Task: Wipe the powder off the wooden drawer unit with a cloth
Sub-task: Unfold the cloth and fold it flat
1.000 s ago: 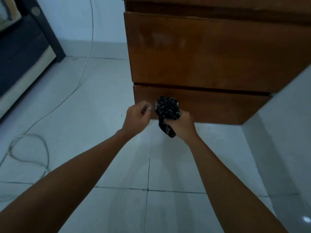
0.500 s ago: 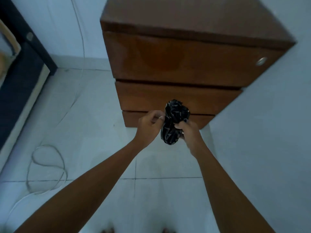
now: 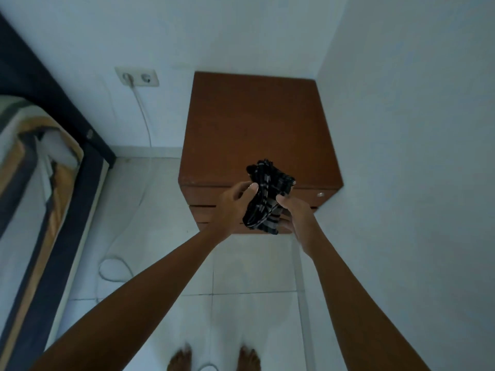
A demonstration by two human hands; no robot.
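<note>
The wooden drawer unit (image 3: 257, 124) stands in the room's corner, and I look down on its brown top from above. No powder shows on it in this dim light. A dark cloth with pale stripes (image 3: 267, 196) is bunched up in front of the unit's front edge. My left hand (image 3: 235, 207) grips the cloth from the left. My right hand (image 3: 297, 215) grips it from the right and below. Both hands hover in the air before the drawer fronts, apart from the wood.
A white wall (image 3: 415, 156) runs close along the unit's right side. A bed with a dark frame (image 3: 53, 210) fills the left. A wall socket (image 3: 137, 76) has a white cable (image 3: 115, 266) trailing onto the tiled floor. My bare feet (image 3: 214, 357) show below.
The view has risen from the drawer fronts to above the unit's top. Both hands lifted with the cloth, and my left hand has closed onto it.
</note>
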